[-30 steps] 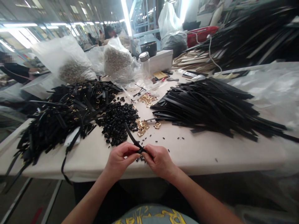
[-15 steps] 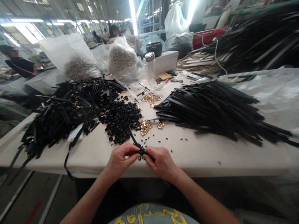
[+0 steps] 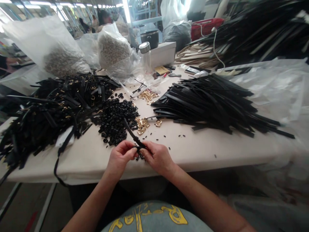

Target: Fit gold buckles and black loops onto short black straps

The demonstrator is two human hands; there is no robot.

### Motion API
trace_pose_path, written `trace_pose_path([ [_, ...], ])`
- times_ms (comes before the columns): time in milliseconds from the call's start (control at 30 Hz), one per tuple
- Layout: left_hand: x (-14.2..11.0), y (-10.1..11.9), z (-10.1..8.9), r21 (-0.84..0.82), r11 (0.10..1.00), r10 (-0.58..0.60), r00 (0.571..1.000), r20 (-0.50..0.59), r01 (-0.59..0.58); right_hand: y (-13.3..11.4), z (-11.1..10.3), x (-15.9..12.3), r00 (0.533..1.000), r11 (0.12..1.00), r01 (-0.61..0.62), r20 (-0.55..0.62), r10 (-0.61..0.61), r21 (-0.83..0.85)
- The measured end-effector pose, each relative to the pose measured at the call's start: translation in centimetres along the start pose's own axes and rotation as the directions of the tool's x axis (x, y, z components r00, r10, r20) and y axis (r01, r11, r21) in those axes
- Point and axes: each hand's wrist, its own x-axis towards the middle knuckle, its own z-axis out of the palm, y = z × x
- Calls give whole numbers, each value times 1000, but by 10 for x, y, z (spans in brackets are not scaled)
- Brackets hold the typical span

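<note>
Just over the table's front edge, both hands are closed around a narrow black strap. My right hand grips it between thumb and curled fingers, and its long end points up and to the left. Thumb and fingers of my left hand pinch the strap's near end; whether a small loop is there too, I cannot tell. Small black bits lie under the fingertips. Beyond my left hand is a heap of small black loops, with gold buckles at its right side.
Black straps with buckles pile up at left; plain black straps spread at right. More gold buckles lie farther back. Behind stand filled plastic bags, a glass jar and a white box.
The view has swung a little, so the scene sits farther left and higher. The strap's long end shows more above my hands, and my right fingers are now higher along it.
</note>
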Motion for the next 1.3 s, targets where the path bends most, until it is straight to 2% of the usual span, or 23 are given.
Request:
trace_pose_path([
  [133,3,-2,3,-121,990,-76,997,-32,71,1,2,-1,997,999,25,-71,-27,-23],
  [300,3,0,2,-280,936,-230,973,-26,214,1,4,-3,970,978,193,-132,-203,-81],
  [533,-1,2,1,-362,877,-327,945,35,317,1,3,-3,957,969,221,-166,-238,-113],
  [800,-4,-6,-2,-368,878,-314,949,40,306,-1,0,-4,956,962,257,-122,-267,-90],
  [967,-8,-11,3,-300,932,-227,973,-44,203,0,1,-5,958,965,241,-134,-253,-103],
  [1067,-8,-12,6,-336,921,-233,970,-73,196,1,2,-4,959,966,234,-140,-248,-107],
  [1167,-7,-9,4,-366,897,-276,961,-25,248,2,3,-5,955,959,255,-125,-270,-122],
  [1300,-4,-7,-3,-343,900,-271,961,46,270,4,2,-5,956,954,274,-77,-285,-126],
])
